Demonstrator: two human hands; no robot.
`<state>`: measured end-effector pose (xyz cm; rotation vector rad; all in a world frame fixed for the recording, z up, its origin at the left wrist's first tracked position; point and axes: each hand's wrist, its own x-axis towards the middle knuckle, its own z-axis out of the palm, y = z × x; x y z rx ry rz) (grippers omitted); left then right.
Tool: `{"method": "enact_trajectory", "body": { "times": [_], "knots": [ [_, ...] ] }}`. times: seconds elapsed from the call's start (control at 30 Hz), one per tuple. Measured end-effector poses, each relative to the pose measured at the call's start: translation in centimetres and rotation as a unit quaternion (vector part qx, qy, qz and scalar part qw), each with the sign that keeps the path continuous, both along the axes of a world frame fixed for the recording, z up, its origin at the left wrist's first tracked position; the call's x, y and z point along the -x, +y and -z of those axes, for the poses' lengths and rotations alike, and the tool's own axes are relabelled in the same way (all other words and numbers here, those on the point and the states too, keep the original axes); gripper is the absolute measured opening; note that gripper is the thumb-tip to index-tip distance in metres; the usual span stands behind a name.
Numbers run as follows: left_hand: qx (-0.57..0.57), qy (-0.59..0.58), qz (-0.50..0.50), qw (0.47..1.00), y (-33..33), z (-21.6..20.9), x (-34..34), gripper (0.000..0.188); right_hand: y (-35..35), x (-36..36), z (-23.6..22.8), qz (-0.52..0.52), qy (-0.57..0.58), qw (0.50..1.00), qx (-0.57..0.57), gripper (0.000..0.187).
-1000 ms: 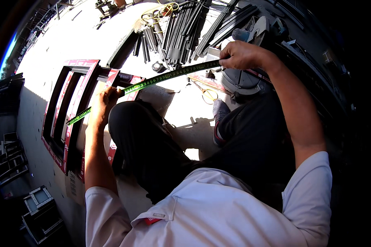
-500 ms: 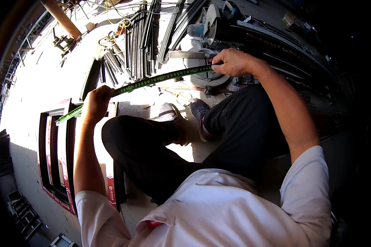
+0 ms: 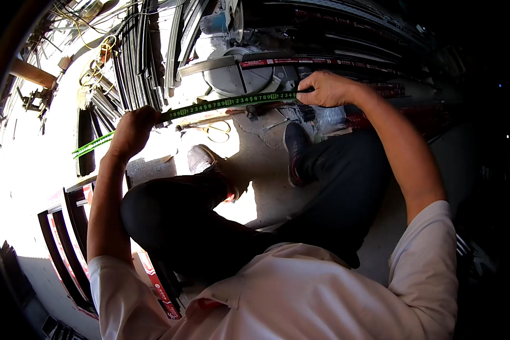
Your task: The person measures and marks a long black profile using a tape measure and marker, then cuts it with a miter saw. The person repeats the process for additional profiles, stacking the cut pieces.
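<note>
A green and black tape measure blade [image 3: 232, 102] stretches between my two hands, rising slightly to the right. My left hand [image 3: 135, 131] is closed round the blade, and a bright green length of it sticks out past the hand to the left. At the other side my right hand [image 3: 326, 89] pinches the blade between thumb and fingers. The tape's case does not show. Just beyond the blade stands a cut-off saw [image 3: 238, 76] with a round grey base. A long dark profile with red wrapping [image 3: 289, 61] lies across behind that base.
Dark metal profiles [image 3: 139, 56] lie in bundles on the floor at the far left. Scissors with yellow handles [image 3: 217, 131] rest near my shoes. Frames with red and white wrapping [image 3: 68, 238] stand by my left knee. More long profiles fill the shaded far right.
My view has turned to the right, so the saw and bundles appear farther left. The long red-wrapped profile behind the saw base now shows. Both hands keep the blade stretched.
</note>
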<state>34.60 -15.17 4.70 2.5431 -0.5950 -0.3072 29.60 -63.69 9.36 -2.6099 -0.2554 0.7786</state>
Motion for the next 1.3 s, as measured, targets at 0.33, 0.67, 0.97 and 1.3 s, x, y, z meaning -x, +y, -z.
{"method": "enact_trajectory", "body": {
  "times": [0.33, 0.67, 0.97, 1.3],
  "knots": [
    [-0.011, 0.057, 0.031, 0.998, -3.7, 9.6, -5.6, 0.025, -4.2, -5.1, 9.4, -0.004, 0.089, 0.995, -0.035, 0.056],
    [-0.076, 0.174, 0.038, 0.981, -3.5, 17.3, -5.2, 0.023, -5.6, -3.6, 27.6, 0.019, 0.152, 0.977, -0.150, 0.047],
    [-0.169, 0.194, 0.018, 0.966, -2.3, 18.9, -1.4, 0.025, -7.0, 2.6, 37.6, 0.007, -0.008, 0.999, -0.042, 0.046],
    [-0.130, 0.245, 0.012, 0.961, -4.1, 18.1, -0.1, 0.031, -6.5, 2.4, 35.9, -0.043, -0.059, 0.997, 0.015, 0.056]
  ]
}}
